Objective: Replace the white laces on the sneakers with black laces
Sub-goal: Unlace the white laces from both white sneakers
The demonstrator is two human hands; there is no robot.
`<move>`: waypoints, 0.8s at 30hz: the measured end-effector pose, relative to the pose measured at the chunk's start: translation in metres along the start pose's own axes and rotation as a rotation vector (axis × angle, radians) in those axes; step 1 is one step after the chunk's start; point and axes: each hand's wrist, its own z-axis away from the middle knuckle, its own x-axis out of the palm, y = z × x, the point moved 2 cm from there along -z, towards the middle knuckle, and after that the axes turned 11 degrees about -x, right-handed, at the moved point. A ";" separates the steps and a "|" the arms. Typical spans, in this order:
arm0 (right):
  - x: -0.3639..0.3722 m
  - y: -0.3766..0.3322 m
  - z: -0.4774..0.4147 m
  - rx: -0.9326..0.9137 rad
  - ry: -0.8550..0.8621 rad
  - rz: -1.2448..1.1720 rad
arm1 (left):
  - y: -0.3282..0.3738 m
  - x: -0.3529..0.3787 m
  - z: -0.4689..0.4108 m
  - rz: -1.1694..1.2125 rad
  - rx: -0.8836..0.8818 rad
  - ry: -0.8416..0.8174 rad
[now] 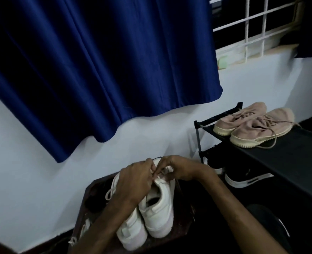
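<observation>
head view, dim light, some blur.

- two white sneakers stand side by side, touching, on a dark wooden counter [81, 208] with a raised rim, set against the white wall [32, 162]. heels near, toes far.
- right sneaker [158, 213]: heel and collar in plain view, tongue area covered by fingers.
- left sneaker [131, 230]: mostly under the left forearm. one loop of its lace [109, 191] hangs out on its left side.
- left hand [135, 180]: fingers curled, tips pinching the white lace [161, 176] at the top eyelets of the right sneaker.
- right hand [179, 169]: fingers curled too, tips meeting the left hand's and pinching the same lace. which strand each holds is too blurred to tell.
- a thin dark line [157, 158] shows just beyond the fingertips; cannot identify it.
- dark lump [94, 202] on the far-left part of the counter; too dim to tell what it is.
- a white strand [83, 230] lies at the near-left rim.
- surroundings: blue curtain [96, 61] above; barred window [261, 24] far right; black shoe rack [289, 153] on the right, with pink sneakers [252, 123] on the top shelf and black shoes [243, 178] on the shelf below.
</observation>
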 end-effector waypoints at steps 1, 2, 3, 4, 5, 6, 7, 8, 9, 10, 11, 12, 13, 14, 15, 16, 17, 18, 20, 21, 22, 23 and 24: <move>0.000 0.002 -0.002 -0.010 -0.009 -0.016 | -0.002 0.001 -0.003 -0.018 -0.005 0.001; -0.002 0.005 -0.003 -0.020 -0.018 -0.047 | -0.002 0.002 -0.006 -0.050 -0.004 -0.009; -0.004 0.008 -0.004 -0.027 -0.024 -0.080 | -0.001 0.002 -0.008 -0.089 0.006 -0.017; -0.005 0.011 -0.005 -0.036 -0.030 -0.102 | -0.001 0.003 -0.011 -0.120 0.013 -0.014; -0.006 0.013 -0.007 -0.049 -0.030 -0.108 | -0.002 0.002 -0.014 -0.122 0.019 0.000; -0.007 0.015 -0.008 -0.071 -0.025 -0.107 | -0.003 0.000 -0.017 -0.104 0.017 0.019; -0.008 0.016 -0.009 -0.087 -0.019 -0.106 | -0.008 -0.002 -0.021 -0.090 0.006 0.046; -0.008 0.017 -0.010 -0.099 -0.014 -0.105 | -0.015 -0.004 -0.025 -0.080 -0.015 0.087; -0.008 0.020 -0.011 -0.098 -0.007 -0.102 | -0.024 -0.005 -0.029 -0.072 -0.055 0.131; -0.007 0.022 -0.011 -0.087 0.001 -0.101 | -0.035 -0.006 -0.032 -0.066 -0.113 0.172; -0.006 0.024 -0.010 -0.069 0.011 -0.103 | -0.046 -0.006 -0.034 -0.054 -0.187 0.197; -0.005 0.025 -0.011 -0.056 0.017 -0.106 | -0.056 -0.006 -0.035 -0.048 -0.255 0.192; -0.004 0.026 -0.011 -0.052 0.018 -0.099 | -0.063 -0.003 -0.035 -0.053 -0.291 0.164; -0.002 0.025 -0.011 -0.056 0.014 -0.082 | -0.066 0.002 -0.035 -0.050 -0.290 0.127; -0.002 0.024 -0.011 -0.062 0.014 -0.064 | -0.066 0.006 -0.033 -0.004 -0.256 0.095; -0.002 0.022 -0.010 -0.070 0.018 -0.050 | -0.063 0.010 -0.032 0.088 -0.197 0.071; -0.002 0.020 -0.011 -0.080 0.021 -0.035 | -0.058 0.013 -0.029 0.204 -0.131 0.046; -0.002 0.019 -0.011 -0.089 0.026 -0.021 | -0.051 0.014 -0.026 0.297 -0.067 0.011; 0.000 0.019 -0.011 -0.077 0.042 0.000 | -0.037 0.018 -0.022 0.342 0.018 -0.103; 0.001 0.020 -0.011 -0.069 0.048 0.008 | -0.032 0.020 -0.021 0.315 0.027 -0.147; 0.003 0.021 -0.011 -0.070 0.051 0.021 | -0.029 0.021 -0.021 0.285 0.023 -0.163; 0.004 0.022 -0.012 -0.076 0.056 0.036 | -0.027 0.021 -0.021 0.250 0.018 -0.154; 0.004 0.023 -0.012 -0.080 0.063 0.048 | -0.027 0.021 -0.022 0.219 0.013 -0.135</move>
